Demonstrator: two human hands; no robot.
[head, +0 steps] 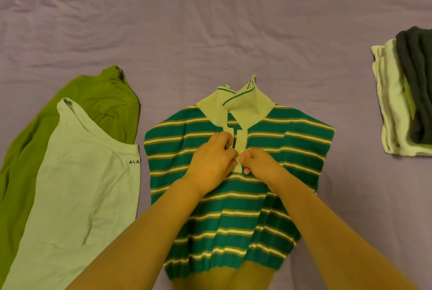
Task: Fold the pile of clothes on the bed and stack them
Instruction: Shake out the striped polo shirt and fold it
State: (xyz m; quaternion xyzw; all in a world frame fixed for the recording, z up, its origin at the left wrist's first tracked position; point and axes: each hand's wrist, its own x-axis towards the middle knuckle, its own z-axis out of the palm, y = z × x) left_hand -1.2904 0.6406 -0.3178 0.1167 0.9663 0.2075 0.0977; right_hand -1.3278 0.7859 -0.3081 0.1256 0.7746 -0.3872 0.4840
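- The bed (210,20) has a wrinkly purple sheet, with everything spread over it.
- Striped polo (292,147) lies flat in the middle, collar pointing away.
- White top (77,184) sits just left of the polo, overlapping an olive garment (98,102).
- Folded stack (402,107), dark on pale, is well right of the polo.
- Left hand (214,161) and right hand (259,165) both pinch the polo's button placket (240,147), fingertips nearly touching.
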